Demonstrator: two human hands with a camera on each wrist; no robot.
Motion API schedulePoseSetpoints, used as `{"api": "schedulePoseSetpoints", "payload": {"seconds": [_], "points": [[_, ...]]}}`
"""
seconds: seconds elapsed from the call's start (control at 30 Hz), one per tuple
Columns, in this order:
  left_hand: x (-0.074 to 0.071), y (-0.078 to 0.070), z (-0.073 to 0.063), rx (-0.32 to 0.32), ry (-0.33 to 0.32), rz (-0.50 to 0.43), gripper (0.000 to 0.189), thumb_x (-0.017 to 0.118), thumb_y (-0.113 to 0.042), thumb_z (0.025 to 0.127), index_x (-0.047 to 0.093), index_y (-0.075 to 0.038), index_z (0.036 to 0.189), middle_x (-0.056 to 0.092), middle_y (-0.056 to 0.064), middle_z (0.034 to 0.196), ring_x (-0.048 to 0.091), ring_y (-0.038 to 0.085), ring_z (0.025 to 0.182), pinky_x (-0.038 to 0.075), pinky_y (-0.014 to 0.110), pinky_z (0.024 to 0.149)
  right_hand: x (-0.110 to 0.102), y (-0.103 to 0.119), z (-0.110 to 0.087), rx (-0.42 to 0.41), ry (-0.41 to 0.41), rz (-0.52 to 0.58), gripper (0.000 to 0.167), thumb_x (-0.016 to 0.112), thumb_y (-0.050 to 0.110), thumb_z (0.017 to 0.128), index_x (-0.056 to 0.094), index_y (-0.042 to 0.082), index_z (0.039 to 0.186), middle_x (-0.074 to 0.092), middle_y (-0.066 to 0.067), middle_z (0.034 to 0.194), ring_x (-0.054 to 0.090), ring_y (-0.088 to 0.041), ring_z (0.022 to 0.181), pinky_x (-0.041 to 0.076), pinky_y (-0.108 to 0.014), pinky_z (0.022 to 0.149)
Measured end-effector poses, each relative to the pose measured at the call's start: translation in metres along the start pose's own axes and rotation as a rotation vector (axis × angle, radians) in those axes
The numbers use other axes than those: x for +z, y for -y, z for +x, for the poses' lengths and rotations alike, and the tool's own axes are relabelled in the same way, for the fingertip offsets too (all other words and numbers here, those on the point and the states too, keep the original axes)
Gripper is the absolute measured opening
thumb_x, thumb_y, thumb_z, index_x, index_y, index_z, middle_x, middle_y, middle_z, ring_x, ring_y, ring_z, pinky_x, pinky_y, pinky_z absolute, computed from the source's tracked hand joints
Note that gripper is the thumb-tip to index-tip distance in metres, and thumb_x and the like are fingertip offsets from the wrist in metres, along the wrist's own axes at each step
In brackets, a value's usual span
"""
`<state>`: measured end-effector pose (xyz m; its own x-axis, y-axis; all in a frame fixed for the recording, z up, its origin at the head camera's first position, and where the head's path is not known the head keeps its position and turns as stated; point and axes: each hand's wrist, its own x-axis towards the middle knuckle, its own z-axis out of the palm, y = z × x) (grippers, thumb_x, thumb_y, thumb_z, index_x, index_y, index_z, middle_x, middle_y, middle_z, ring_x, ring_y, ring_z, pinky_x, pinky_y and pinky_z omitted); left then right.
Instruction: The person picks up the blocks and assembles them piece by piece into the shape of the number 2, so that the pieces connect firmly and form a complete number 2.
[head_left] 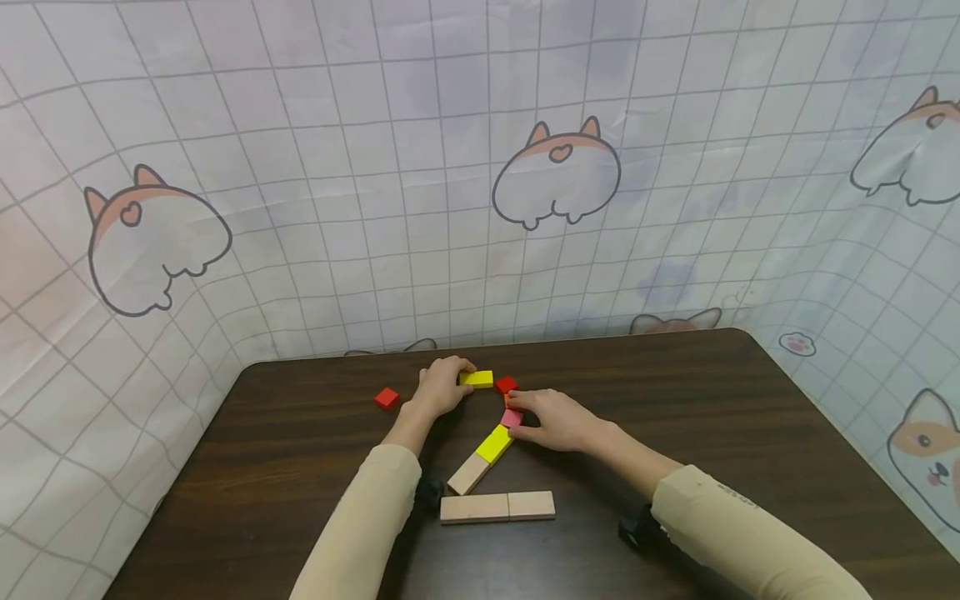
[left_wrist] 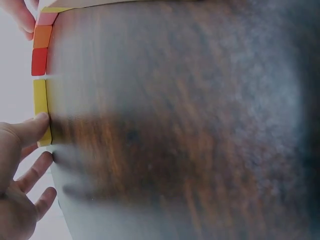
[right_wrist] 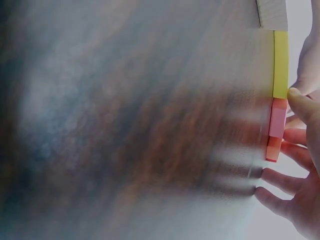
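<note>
My left hand (head_left: 444, 385) pinches the left end of a yellow block (head_left: 480, 380) near the table's back edge, thumb in front and a finger behind. In the left wrist view, the thumb lies on the near face of this yellow block (left_wrist: 41, 97). To its right begins a curved row: a red block (head_left: 507, 384), an orange block (head_left: 507, 401), a pink block (head_left: 512, 418), another yellow block (head_left: 495, 444) and a plain wooden block (head_left: 469, 473). My right hand (head_left: 557, 419) touches this row with spread fingers, the index over the orange block and the thumb beside the pink block (right_wrist: 278, 119).
Two plain wooden blocks, a left one (head_left: 474, 508) and a right one (head_left: 531, 505), lie end to end in front of the curve. A separate red block (head_left: 387, 398) sits left of my left hand. A patterned curtain (head_left: 420, 275) hangs behind the dark wooden table (head_left: 675, 383).
</note>
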<state>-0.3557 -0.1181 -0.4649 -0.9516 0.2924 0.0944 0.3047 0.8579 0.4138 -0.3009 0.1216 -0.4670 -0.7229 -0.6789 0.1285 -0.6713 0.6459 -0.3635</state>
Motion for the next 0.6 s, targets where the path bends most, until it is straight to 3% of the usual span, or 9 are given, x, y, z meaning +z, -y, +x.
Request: {"api": "schedulePoseSetpoints", "payload": {"seconds": [0.6], "points": [[0.0028,0.0003,0.0017,-0.002,-0.004,-0.008,0.032,0.076,-0.015,0.095,0.072,-0.01,0.126,0.067,0.009,0.126,0.057,0.032,0.12,0.039,0.056,0.096,-0.0026,0.0017,-0.0008,-0.001,0.003,-0.002,0.055,0.073,0.033,0.098,0.062,-0.001,0.14,0.059,-0.015,0.143,0.058,-0.032,0.13,0.044,-0.047,0.107]]}}
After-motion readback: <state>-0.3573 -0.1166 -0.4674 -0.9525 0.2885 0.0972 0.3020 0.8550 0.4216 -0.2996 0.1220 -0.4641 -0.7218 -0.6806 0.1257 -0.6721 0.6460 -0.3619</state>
